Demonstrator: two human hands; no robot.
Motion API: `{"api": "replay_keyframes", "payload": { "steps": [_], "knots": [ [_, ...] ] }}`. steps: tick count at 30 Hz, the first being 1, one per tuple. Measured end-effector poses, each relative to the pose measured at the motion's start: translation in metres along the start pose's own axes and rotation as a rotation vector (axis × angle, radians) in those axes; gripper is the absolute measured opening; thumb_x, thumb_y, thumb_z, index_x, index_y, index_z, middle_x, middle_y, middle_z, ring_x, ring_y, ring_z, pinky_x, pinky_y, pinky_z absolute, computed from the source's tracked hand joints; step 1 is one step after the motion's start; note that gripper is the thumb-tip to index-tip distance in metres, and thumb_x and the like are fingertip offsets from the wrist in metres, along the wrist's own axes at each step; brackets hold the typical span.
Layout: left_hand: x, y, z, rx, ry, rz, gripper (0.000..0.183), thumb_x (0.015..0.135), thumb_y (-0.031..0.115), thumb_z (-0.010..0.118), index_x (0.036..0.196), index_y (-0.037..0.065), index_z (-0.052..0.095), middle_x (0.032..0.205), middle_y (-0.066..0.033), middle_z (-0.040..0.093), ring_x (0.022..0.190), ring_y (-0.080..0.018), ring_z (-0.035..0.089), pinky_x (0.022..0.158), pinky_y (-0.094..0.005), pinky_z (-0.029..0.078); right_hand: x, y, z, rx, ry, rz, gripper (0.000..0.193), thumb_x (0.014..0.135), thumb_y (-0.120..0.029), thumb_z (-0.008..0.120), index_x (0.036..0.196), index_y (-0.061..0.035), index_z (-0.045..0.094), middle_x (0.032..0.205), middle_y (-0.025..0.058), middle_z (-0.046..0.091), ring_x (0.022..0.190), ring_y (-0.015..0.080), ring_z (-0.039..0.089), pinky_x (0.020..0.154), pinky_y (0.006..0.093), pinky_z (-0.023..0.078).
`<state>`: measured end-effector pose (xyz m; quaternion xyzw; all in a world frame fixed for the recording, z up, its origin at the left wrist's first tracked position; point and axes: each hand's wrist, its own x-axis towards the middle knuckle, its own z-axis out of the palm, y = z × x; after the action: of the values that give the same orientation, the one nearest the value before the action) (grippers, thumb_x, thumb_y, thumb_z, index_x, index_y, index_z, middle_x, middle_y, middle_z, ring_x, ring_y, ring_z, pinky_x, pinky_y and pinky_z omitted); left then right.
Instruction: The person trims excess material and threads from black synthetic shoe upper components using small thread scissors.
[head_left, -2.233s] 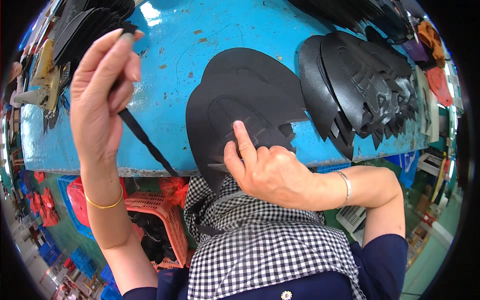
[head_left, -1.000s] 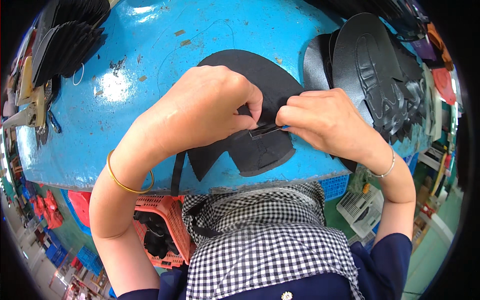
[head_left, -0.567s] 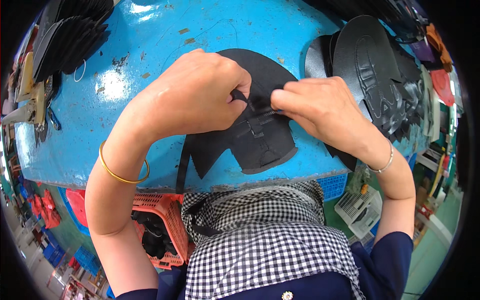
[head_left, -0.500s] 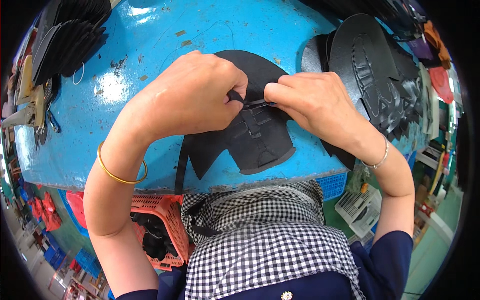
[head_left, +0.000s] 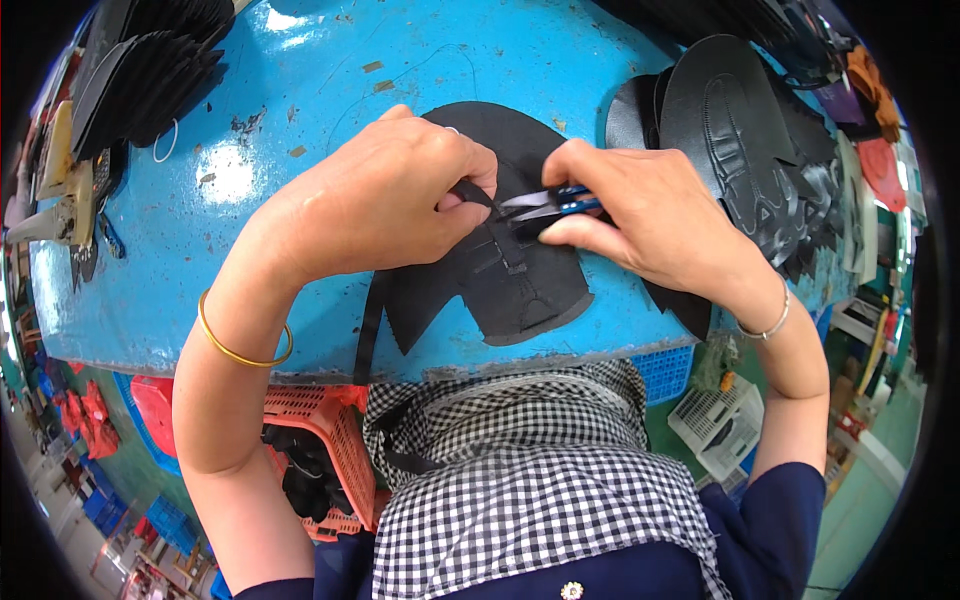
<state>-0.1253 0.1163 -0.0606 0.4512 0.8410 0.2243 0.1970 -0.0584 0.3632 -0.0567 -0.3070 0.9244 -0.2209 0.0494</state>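
Observation:
A black shoe-upper piece (head_left: 530,300) lies on the blue table under both my hands, its surface marked with stitched lines. My left hand (head_left: 380,195) is closed, pinching a folded bit of black strip (head_left: 469,192) between thumb and fingers just above the piece. In my right hand (head_left: 655,210) is a pair of thread snips (head_left: 575,203) with blue handles. The blades are spread and point left at the pinched strip. Another length of black strip (head_left: 368,345) hangs over the table's front edge; whether it joins the pinched bit is hidden by my left forearm.
Stacked black upper pieces (head_left: 715,130) lie at the right, with more black pieces (head_left: 145,90) at the far left beside a cream-coloured machine part (head_left: 65,190). Below the table edge stand an orange basket (head_left: 335,430) holding black items and a white crate (head_left: 720,425).
The snips in my right hand have opened, and their blades now show clearly. My right thumb and fingers have spread apart. My left hand has kept its pinch almost in place.

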Motion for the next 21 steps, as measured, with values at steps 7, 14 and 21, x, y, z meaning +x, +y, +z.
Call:
{"api": "replay_keyframes", "payload": {
  "steps": [7,14,21],
  "knots": [
    [-0.003,-0.005,-0.001,-0.077,0.013,-0.008,0.011,0.086,0.011,0.069,0.095,0.007,0.064,0.078,-0.0106,0.064,0.076,-0.0312,0.058,0.077,-0.0406,0.047,0.019,0.003,0.010,0.009,-0.009,-0.055,0.028,0.094,-0.035,0.066,0.094,-0.0079,0.058,0.078,0.0087,0.068,0.073,0.0305,0.068,0.061,0.0427,0.051],
    [-0.002,-0.005,-0.002,-0.216,0.024,-0.118,0.012,0.092,0.012,0.064,0.102,0.006,0.060,0.071,-0.0114,0.061,0.071,-0.0296,0.058,0.069,-0.0402,0.046,-0.004,0.001,-0.012,-0.032,0.038,0.015,0.015,0.090,-0.023,0.068,0.094,-0.0113,0.059,0.076,0.0064,0.064,0.071,0.0284,0.067,0.058,0.0403,0.051],
    [0.005,-0.021,0.009,-0.250,0.107,-0.027,0.014,0.092,0.011,0.062,0.104,0.004,0.059,0.069,-0.0125,0.060,0.066,-0.0256,0.058,0.062,-0.0367,0.045,-0.011,-0.060,0.047,-0.368,0.061,-0.061,0.037,0.082,-0.020,0.066,0.112,0.0003,0.061,0.130,0.0234,0.065,0.054,0.0132,0.063,0.045,0.0275,0.049]
  ]
}}
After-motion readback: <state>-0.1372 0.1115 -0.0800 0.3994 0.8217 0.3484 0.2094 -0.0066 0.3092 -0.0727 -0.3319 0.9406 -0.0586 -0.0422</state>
